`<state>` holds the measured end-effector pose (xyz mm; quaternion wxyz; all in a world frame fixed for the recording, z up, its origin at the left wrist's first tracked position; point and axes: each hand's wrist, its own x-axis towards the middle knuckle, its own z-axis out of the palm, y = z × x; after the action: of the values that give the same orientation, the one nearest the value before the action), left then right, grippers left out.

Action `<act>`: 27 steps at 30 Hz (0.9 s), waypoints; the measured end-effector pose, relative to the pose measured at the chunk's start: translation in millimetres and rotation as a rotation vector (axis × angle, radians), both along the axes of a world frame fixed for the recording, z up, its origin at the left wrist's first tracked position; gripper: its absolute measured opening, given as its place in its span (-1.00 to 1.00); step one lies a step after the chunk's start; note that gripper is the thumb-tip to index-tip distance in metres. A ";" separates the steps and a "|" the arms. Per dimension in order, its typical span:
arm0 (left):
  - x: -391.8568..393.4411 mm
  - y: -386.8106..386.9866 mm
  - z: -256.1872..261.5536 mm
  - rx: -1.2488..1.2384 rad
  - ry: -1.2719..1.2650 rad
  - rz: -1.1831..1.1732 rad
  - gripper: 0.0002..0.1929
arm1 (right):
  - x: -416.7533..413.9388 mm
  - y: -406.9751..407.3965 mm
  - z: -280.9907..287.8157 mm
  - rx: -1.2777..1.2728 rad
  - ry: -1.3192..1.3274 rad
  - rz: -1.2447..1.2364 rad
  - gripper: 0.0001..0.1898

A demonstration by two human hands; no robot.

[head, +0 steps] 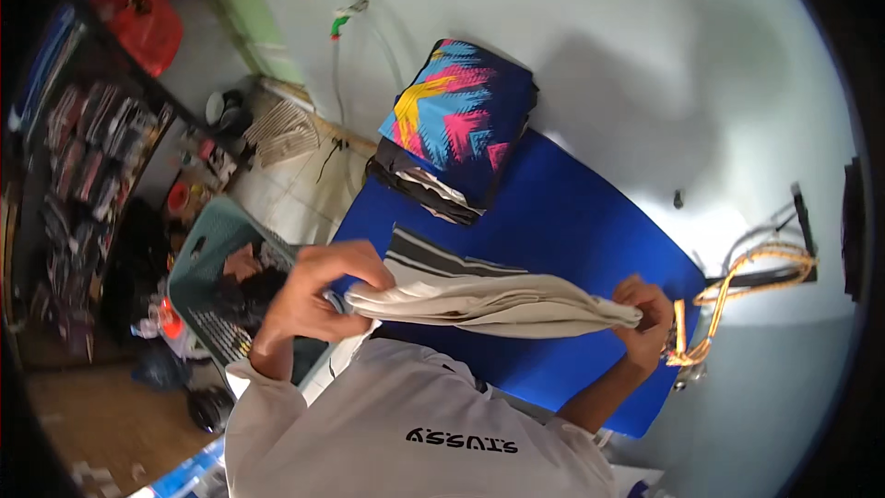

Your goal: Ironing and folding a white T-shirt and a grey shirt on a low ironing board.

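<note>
A cream garment with dark stripes (484, 301) is stretched between my two hands, folded in several layers. My left hand (325, 290) pinches its left end between thumb and fingers. At the opposite end, my right hand (643, 318) grips the folded corner. The striped part lies toward the far side, low over the blue tabletop (553, 200); whether it touches the surface I cannot tell. Beyond it sits a stack of folded clothes (442, 190), topped by a navy garment (456, 104) with pink, yellow and light-blue patterning.
A green plastic basket (207, 235) holding dark clothes stands left of the table. Shelves with folded clothes (90, 145) line the far left. The wall (622, 28) borders the table's far side. A yellow-orange cord (726, 283) hangs from a bracket at right.
</note>
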<state>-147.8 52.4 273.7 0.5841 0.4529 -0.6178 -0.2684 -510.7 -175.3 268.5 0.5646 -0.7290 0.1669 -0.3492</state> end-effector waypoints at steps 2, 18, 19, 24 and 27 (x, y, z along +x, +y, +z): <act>33.6 -26.9 26.7 -0.223 -0.156 0.042 -0.65 | 26.6 1.5 21.0 -0.201 -0.090 -0.164 -0.70; 137.3 -184.7 92.1 -0.238 0.154 0.353 -0.74 | 175.1 -92.5 74.2 0.132 -0.563 -0.406 -0.80; 141.8 -179.7 76.7 -0.173 0.179 0.331 -0.72 | 176.6 -93.9 61.2 0.197 -0.623 -0.345 -0.82; 163.1 -159.7 -74.6 0.169 0.314 0.355 -0.82 | 195.6 -81.3 -81.5 0.182 -0.141 -0.593 -0.93; 162.4 -157.9 -162.2 0.334 0.289 0.517 -0.86 | 205.0 -63.3 -171.7 0.242 0.011 -0.522 -0.92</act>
<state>14.6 -105.5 111.5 0.6320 0.6413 -0.3410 -0.2703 -305.7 -238.6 96.8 0.5373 -0.5906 0.3925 -0.4564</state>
